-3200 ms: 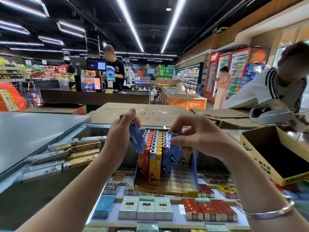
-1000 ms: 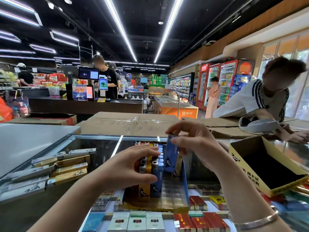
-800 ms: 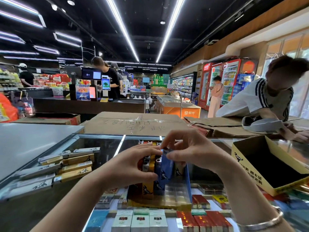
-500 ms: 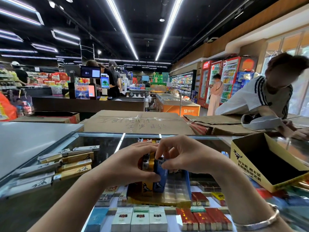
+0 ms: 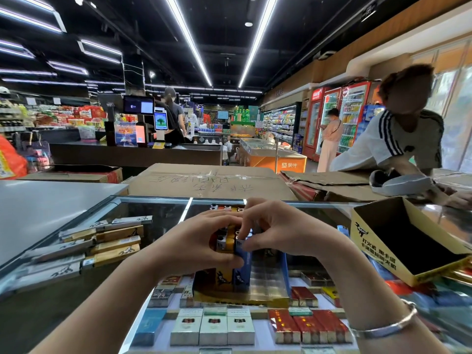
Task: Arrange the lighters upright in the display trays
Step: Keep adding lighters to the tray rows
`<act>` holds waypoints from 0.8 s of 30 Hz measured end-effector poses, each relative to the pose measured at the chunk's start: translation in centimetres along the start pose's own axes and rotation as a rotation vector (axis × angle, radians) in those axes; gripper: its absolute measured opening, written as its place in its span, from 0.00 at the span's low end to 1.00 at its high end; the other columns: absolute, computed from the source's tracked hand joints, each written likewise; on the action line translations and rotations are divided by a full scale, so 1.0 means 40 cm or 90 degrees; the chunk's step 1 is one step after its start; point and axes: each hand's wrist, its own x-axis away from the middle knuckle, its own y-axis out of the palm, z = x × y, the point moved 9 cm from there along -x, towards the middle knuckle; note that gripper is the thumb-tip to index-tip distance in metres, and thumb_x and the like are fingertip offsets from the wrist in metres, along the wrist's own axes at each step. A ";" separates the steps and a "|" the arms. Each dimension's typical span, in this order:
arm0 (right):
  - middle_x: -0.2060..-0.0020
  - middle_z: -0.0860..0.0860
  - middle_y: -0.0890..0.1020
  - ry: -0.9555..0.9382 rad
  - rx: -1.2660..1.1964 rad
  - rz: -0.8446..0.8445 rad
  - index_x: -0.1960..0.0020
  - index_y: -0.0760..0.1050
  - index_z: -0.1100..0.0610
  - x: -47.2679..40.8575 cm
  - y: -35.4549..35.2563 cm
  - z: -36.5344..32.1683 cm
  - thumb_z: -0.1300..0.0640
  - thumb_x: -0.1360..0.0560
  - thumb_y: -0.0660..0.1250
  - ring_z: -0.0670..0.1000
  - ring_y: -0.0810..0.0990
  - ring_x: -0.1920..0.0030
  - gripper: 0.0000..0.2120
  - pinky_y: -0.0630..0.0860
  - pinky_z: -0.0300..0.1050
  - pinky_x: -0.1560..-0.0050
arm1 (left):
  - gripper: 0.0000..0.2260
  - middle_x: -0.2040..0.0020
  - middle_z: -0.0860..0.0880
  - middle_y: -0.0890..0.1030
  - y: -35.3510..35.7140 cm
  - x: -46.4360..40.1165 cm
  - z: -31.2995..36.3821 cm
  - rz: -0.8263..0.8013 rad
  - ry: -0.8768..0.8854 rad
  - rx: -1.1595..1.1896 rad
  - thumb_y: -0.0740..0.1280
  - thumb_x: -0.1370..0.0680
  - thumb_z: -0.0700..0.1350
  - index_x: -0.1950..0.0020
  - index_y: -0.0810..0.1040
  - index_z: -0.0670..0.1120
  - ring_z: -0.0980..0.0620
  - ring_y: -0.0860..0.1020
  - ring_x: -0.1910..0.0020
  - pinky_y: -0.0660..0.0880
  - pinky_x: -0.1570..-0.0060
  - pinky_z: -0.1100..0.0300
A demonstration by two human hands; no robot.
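A display tray [image 5: 265,293] stands on the glass counter, holding rows of upright lighters. A blue lighter [image 5: 242,267] stands at the front of the rows beside an orange lighter [image 5: 224,274]. My right hand [image 5: 278,231] pinches the blue lighter's metal top from above. Curled round the left side of the rows, my left hand [image 5: 201,244] grips the lighters with its thumb across their front. The hands hide most of the rows; several caps show behind them.
An empty yellow carton [image 5: 408,238] lies open at the right. Flat yellow and silver boxes [image 5: 102,244] lie at the left. Cigarette packs [image 5: 212,325] show under the glass. Cardboard [image 5: 212,181] lies behind, and a person [image 5: 398,149] leans on the counter at the right.
My right hand brought a blue lighter down into the front of the rows. My left hand closed round the left side of the rows and stayed there.
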 end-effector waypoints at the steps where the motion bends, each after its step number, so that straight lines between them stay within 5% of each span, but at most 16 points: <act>1: 0.60 0.42 0.72 -0.006 -0.027 0.009 0.62 0.79 0.51 -0.002 -0.003 0.003 0.58 0.31 0.74 0.39 0.71 0.61 0.04 0.68 0.35 0.59 | 0.26 0.35 0.69 0.67 0.002 0.000 -0.001 -0.004 -0.008 0.017 0.69 0.33 0.65 0.36 0.69 0.66 0.69 0.64 0.34 0.66 0.36 0.60; 5: 0.60 0.46 0.76 -0.014 -0.035 0.185 0.61 0.77 0.52 -0.013 -0.062 0.044 0.59 0.27 0.69 0.44 0.73 0.58 0.05 0.70 0.36 0.58 | 0.21 0.41 0.69 0.74 -0.015 0.003 -0.006 0.001 -0.062 0.168 0.64 0.29 0.66 0.37 0.71 0.66 0.67 0.73 0.42 0.75 0.50 0.68; 8: 0.57 0.46 0.75 0.063 0.073 0.268 0.56 0.77 0.54 -0.015 -0.085 0.102 0.60 0.26 0.68 0.47 0.73 0.51 0.02 0.67 0.38 0.55 | 0.12 0.48 0.62 0.79 -0.070 0.015 -0.064 0.092 -0.147 0.220 0.63 0.24 0.54 0.41 0.71 0.63 0.57 0.79 0.48 0.77 0.59 0.65; 12: 0.50 0.46 0.71 0.121 0.083 0.181 0.50 0.76 0.54 -0.027 -0.039 0.152 0.60 0.26 0.67 0.48 0.70 0.45 0.05 0.68 0.37 0.47 | 0.20 0.45 0.53 0.74 -0.161 0.063 -0.181 0.177 -0.292 -0.023 0.64 0.24 0.40 0.34 0.70 0.54 0.50 0.78 0.55 0.80 0.57 0.50; 15: 0.44 0.49 0.71 0.130 0.120 0.170 0.46 0.76 0.55 -0.031 -0.030 0.155 0.59 0.25 0.66 0.49 0.69 0.41 0.08 0.69 0.45 0.38 | 0.26 0.35 0.49 0.73 -0.183 0.125 -0.309 0.078 -0.470 -0.249 0.65 0.28 0.42 0.31 0.66 0.54 0.51 0.72 0.41 0.71 0.41 0.48; 18: 0.43 0.50 0.71 0.129 0.137 0.176 0.45 0.77 0.55 -0.029 -0.030 0.151 0.59 0.25 0.66 0.50 0.69 0.41 0.09 0.68 0.47 0.36 | 0.29 0.28 0.48 0.65 -0.181 0.205 -0.419 0.023 -0.623 -0.239 0.64 0.28 0.41 0.28 0.62 0.53 0.46 0.63 0.30 0.63 0.34 0.42; 24: 0.43 0.50 0.71 0.123 0.157 0.175 0.44 0.76 0.55 -0.030 -0.027 0.148 0.58 0.25 0.65 0.51 0.69 0.40 0.10 0.68 0.47 0.36 | 0.16 0.40 0.46 0.73 -0.187 0.235 -0.460 0.023 -0.661 -0.318 0.60 0.26 0.47 0.38 0.71 0.54 0.45 0.68 0.40 0.68 0.40 0.47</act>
